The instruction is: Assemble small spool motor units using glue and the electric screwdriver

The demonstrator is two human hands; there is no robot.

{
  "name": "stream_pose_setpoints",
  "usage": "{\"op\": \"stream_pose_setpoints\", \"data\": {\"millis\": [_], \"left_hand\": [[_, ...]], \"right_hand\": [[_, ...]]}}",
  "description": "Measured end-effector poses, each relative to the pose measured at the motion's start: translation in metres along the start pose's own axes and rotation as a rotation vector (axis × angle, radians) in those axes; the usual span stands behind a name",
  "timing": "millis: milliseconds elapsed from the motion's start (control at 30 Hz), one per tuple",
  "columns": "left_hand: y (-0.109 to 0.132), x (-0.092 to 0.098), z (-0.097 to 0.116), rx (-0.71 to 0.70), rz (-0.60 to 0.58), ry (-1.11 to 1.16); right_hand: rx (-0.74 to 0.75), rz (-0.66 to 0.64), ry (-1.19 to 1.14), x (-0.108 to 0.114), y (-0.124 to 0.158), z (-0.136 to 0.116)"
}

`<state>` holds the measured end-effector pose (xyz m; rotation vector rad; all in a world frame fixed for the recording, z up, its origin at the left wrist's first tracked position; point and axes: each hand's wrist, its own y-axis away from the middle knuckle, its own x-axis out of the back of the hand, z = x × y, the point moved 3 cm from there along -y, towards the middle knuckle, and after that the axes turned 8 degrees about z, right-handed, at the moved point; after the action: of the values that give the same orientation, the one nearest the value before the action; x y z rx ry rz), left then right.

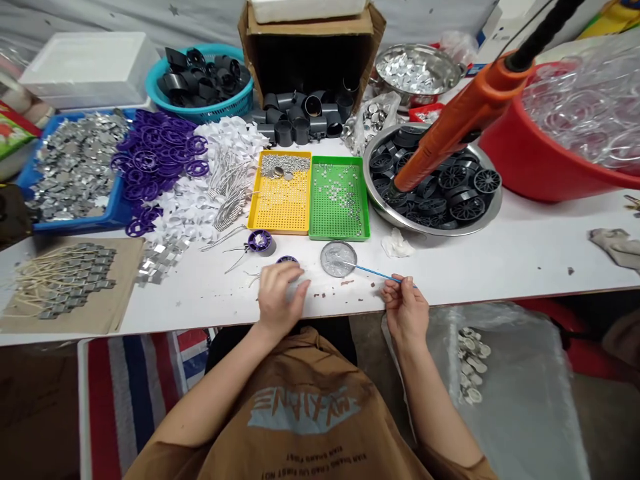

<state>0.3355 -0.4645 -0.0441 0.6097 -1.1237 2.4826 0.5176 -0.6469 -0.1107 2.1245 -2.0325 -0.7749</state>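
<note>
My left hand (281, 298) sits on the white table (500, 267), its fingers curled over a small purple disc (287, 260) that is mostly hidden. Thin wires lie just left of it. My right hand (406, 310) pinches a thin blue stick (373, 271), whose tip reaches into a round dish of silver paste (339, 259). A purple reel with a silver centre (261, 243) stands above my left hand, and small brown crumbs are scattered near the table's front edge.
Behind my hands are a yellow perforated tray (280, 217) and a green perforated tray (339, 223) holding small silver pieces. A steel bowl of black wheels (435, 223) lies beneath an orange tool (455, 127). A red basin (525, 160) stands at the right.
</note>
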Motion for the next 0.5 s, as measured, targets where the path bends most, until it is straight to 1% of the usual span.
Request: {"op": "stream_pose_setpoints", "data": {"millis": [33,67,100,167,200,367,433,500], "left_hand": [[-0.005,0.005,-0.010,0.032,0.023,-0.054],[-0.008,0.008,-0.019,0.062,0.004,-0.087],[-0.010,0.009,-0.027,0.090,-0.044,-0.093],[-0.010,0.008,-0.039,0.141,-0.152,-0.033],[-0.008,0.008,-0.043,0.170,-0.176,0.014],[0.002,0.012,-0.056,0.342,-0.126,0.225],[0.004,0.012,-0.060,0.377,-0.135,0.278],[0.005,0.012,-0.063,0.384,-0.146,0.298]], "right_hand": [[0.018,-0.020,-0.004,-0.003,0.000,-0.002],[0.046,-0.042,-0.011,-0.006,0.001,-0.005],[0.082,-0.068,-0.018,-0.010,0.002,-0.008],[0.166,-0.140,-0.012,-0.019,0.008,-0.017],[0.209,-0.185,0.007,-0.024,0.012,-0.021],[0.411,-0.439,0.186,-0.052,0.034,-0.035],[0.466,-0.513,0.288,-0.062,0.040,-0.035],[0.496,-0.569,0.387,-0.071,0.042,-0.034]]}}
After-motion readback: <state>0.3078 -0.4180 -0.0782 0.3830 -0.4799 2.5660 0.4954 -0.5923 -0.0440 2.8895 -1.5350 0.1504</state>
